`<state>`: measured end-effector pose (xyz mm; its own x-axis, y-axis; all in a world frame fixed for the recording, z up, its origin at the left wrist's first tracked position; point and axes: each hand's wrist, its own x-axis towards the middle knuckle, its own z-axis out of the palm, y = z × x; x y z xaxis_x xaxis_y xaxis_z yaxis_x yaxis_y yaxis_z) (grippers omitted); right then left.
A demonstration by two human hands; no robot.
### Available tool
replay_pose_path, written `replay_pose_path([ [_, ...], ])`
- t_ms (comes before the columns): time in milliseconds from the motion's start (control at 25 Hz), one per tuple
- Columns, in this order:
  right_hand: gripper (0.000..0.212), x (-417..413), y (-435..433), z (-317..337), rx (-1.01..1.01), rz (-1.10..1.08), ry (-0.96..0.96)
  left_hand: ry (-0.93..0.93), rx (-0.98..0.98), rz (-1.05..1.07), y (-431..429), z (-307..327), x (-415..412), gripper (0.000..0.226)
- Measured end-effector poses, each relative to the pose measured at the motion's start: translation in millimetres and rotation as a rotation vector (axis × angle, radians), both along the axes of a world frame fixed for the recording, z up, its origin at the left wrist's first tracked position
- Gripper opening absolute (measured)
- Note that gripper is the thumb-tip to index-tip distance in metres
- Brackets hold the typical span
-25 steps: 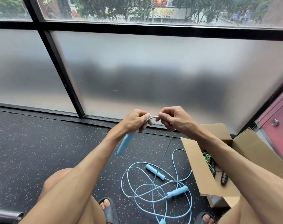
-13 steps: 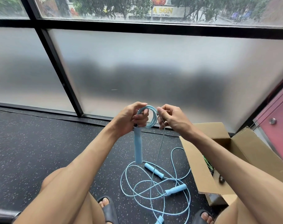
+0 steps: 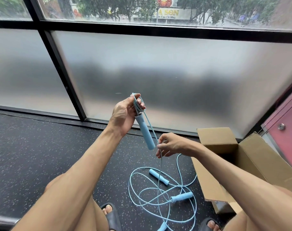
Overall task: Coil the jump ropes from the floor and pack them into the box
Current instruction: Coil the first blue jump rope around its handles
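Your left hand (image 3: pixel 123 114) is up in front of the window, fingers curled round a small coil (image 3: pixel 137 102) of blue cord, with one handle (image 3: pixel 145 134) hanging below it and tilted toward the right. Your right hand (image 3: pixel 172 145) sits lower, just right of that handle's tip, thumb and fingertips pinching the cord (image 3: pixel 159 167), which drops straight down into the tangle (image 3: pixel 158 194) on the floor (image 3: pixel 42 155) between your feet. The box (image 3: pixel 251 157) stands open to the right of the tangle, well below both hands. The main risk is the tangle itself: its loops cross one another and run over the loose handles (image 3: pixel 182 196), so a quick pull could cinch a knot or drag a second rope up with the first. Let the cord slide through your pinch and stop if it resists. The coil is narrow and held only by your fingers; a jerk could spill the turns off them. The hanging handle may also swing and catch the rising cord beside it.
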<state>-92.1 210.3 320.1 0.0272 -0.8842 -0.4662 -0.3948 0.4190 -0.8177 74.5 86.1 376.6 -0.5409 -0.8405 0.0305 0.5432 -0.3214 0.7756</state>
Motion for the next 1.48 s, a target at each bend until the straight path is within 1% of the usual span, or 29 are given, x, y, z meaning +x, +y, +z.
replay_pose_path([
  [80,0.009,3,1,1,-0.015,-0.008,0.005,-0.027,-0.036,0.110,-6,-1,3,0.017],
  [120,0.010,4,1,3,-0.042,-0.021,-0.007,-0.071,-0.073,0.172,-9,-1,5,0.015],
  [240,0.014,8,-1,13,-0.148,-0.037,-0.076,-0.302,-0.289,0.362,-9,-4,7,0.016],
  [320,0.016,11,-2,22,-0.227,0.017,-0.045,-0.442,-0.443,0.442,-10,-9,5,0.019],
  [400,0.019,14,-4,30,-0.297,0.052,-0.013,-0.588,-0.568,0.464,-13,-15,4,0.021],
  [480,0.023,15,-4,36,-0.357,0.048,-0.018,-0.743,-0.679,0.420,-14,-19,4,0.020],
  [560,0.026,14,-4,42,-0.408,0.025,-0.025,-0.847,-0.745,0.304,-10,-21,3,0.018],
  [720,0.028,7,-4,51,-0.488,-0.097,-0.058,-0.933,-0.764,-0.053,2,-23,-4,0.020],
  [800,0.028,1,-5,55,-0.546,-0.155,-0.060,-0.950,-0.749,-0.222,8,-21,-6,0.028],
  [880,0.028,-6,-6,56,-0.579,-0.225,-0.066,-0.911,-0.705,-0.335,14,-17,-8,0.046],
  [960,0.026,-13,-8,55,-0.595,-0.296,-0.069,-0.814,-0.593,-0.396,19,-13,-8,0.055],
  [1040,0.025,-16,-10,51,-0.607,-0.331,-0.058,-0.693,-0.475,-0.435,21,-10,-8,0.052],
  [1200,0.024,-16,-14,42,-0.591,-0.323,-0.077,-0.444,-0.288,-0.528,21,-5,-4,0.038],
  [1320,0.025,-12,-11,36,-0.470,-0.290,-0.174,-0.236,-0.157,-0.473,19,0,-3,0.038],
  [1400,0.027,-14,-7,28,-0.318,-0.232,-0.203,-0.107,-0.080,-0.364,13,2,-3,0.039],
  [1480,0.026,-17,-4,19,-0.162,-0.135,-0.206,-0.039,-0.032,-0.225,6,2,-1,0.040],
])
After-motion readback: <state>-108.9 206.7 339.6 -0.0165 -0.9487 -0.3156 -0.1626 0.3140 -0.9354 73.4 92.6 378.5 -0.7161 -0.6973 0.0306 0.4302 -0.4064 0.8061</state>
